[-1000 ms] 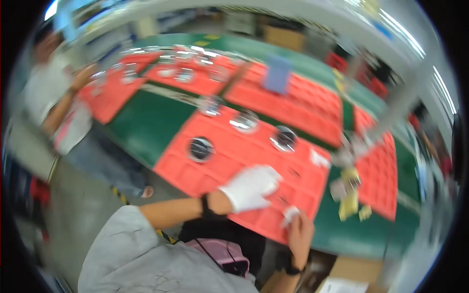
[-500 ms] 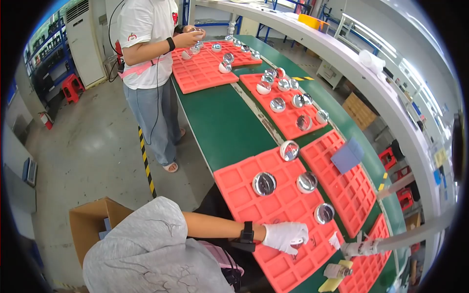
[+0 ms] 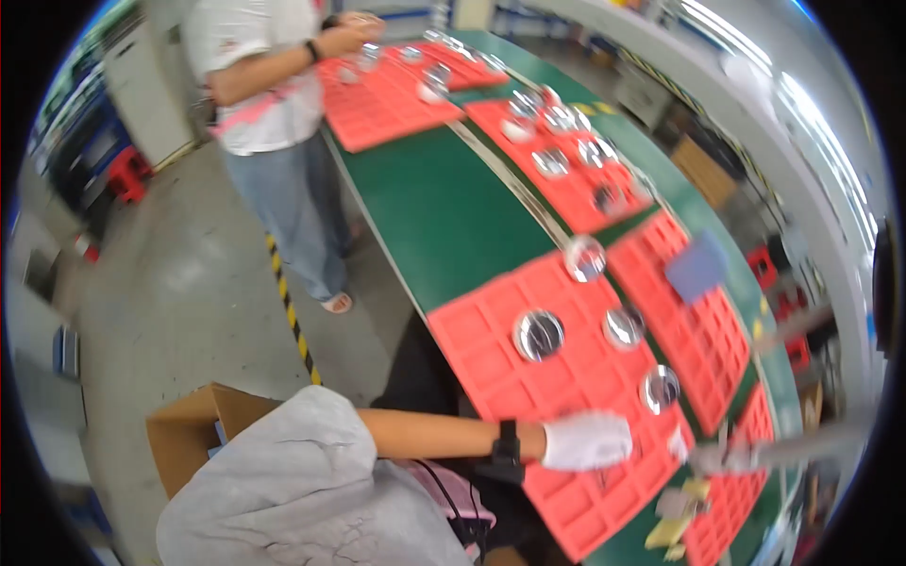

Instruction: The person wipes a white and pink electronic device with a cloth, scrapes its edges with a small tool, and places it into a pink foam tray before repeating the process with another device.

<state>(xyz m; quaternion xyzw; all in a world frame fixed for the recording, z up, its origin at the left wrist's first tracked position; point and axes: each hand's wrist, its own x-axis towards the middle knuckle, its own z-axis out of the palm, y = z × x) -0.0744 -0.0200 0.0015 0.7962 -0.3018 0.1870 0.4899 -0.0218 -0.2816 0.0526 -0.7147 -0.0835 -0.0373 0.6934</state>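
Observation:
My left hand (image 3: 587, 441), in a white glove, reaches in from the left over the lower part of a red foam tray (image 3: 491, 311) with square pockets. Its fingers point right, but blur hides whether they hold anything. A black band circles the wrist. Beyond the hand, glassy silver balls sit on the tray: one ball (image 3: 539, 335) toward the left, another ball (image 3: 624, 326) in the middle and a third ball (image 3: 660, 389) nearest the hand. A further ball (image 3: 584, 258) rests at the tray's far corner. My right hand is out of view.
A second red tray (image 3: 684, 330) carries a blue-grey block (image 3: 696, 269). Farther trays hold several similar balls. A co-worker (image 3: 269, 104) stands at the far left of the green table (image 3: 415, 208). A grey metal arm (image 3: 793, 448) crosses at right; an open cardboard box (image 3: 179, 434) stands lower left.
The view has shifted and blurred, with the trays now lower right and farther right in places. My left hand has moved slightly right, its fingers looking straighter than before.

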